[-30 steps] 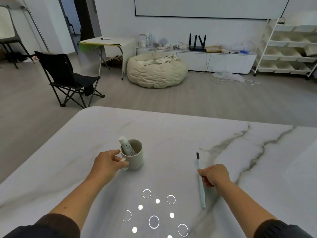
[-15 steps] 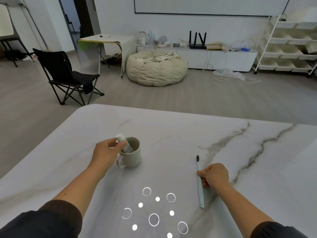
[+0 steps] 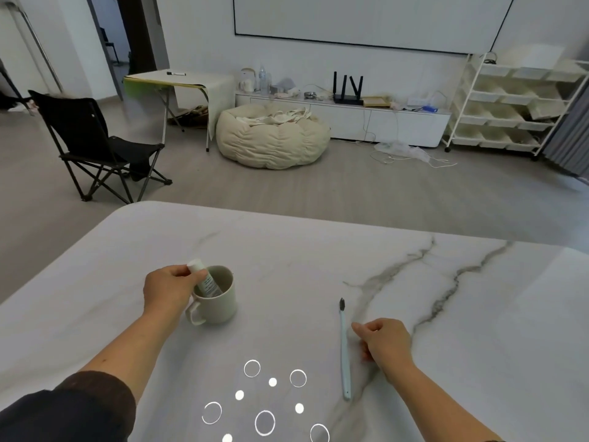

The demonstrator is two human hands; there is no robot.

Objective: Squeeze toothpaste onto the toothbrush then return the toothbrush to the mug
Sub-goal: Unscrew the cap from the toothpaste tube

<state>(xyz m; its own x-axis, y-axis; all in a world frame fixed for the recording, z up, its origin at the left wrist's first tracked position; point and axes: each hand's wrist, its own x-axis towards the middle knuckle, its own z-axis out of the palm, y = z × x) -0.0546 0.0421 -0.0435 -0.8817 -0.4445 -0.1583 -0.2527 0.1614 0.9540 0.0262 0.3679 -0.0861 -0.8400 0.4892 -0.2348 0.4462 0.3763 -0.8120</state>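
A beige mug (image 3: 220, 306) stands on the marble table (image 3: 302, 260), its handle toward me. A white toothpaste tube (image 3: 205, 281) leans in the mug, cap end up. My left hand (image 3: 169, 290) pinches the tube near its cap. A pale blue toothbrush (image 3: 344, 349) with dark bristles lies flat on the table to the right, head pointing away from me. My right hand (image 3: 384, 341) rests just right of the handle, fingers loosely curled and apart from the brush.
The table's far edge curves off to the left. Beyond it on the floor are a black folding chair (image 3: 95, 145), a beige beanbag (image 3: 272, 138) and a white shelf rack (image 3: 513, 100). Light rings glare on the table near me.
My left hand rose from the mug's handle and took hold of the tube's top. My right hand let go of the toothbrush, which now lies on the table.
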